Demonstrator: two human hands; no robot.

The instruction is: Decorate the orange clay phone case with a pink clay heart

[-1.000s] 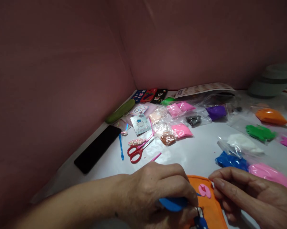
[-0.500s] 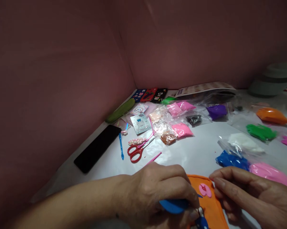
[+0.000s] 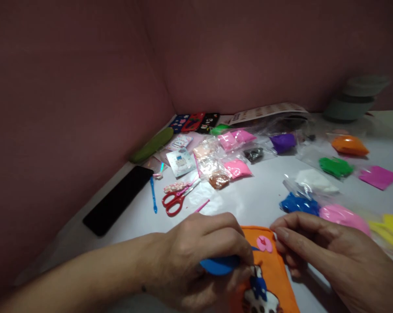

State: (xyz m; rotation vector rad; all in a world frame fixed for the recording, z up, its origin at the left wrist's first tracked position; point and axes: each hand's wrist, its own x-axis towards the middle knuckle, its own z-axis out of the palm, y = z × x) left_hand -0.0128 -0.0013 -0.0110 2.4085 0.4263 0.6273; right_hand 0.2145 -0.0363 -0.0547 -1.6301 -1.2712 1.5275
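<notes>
An orange panel lies under my hands, with a pink heart-like shape near its top corner. Lower on it are a white figure and a blue shape. My left hand is closed over the panel's left side, and a smooth blue rounded piece sticks out between its fingers. What the left fingertips touch is hidden. At the top right corner, my right hand has thumb and forefinger pinched together on the panel's edge, its other fingers curled beneath.
Red-handled scissors, a blue tool and a black phone lie left. Bags of coloured clay, such as blue, pink and purple, spread behind the hands. A jar stands back right.
The view has shifted, so everything sits further left and slightly higher. More of the panel's white and blue figure shows below the left hand. Both hands keep nearly the same grip.
</notes>
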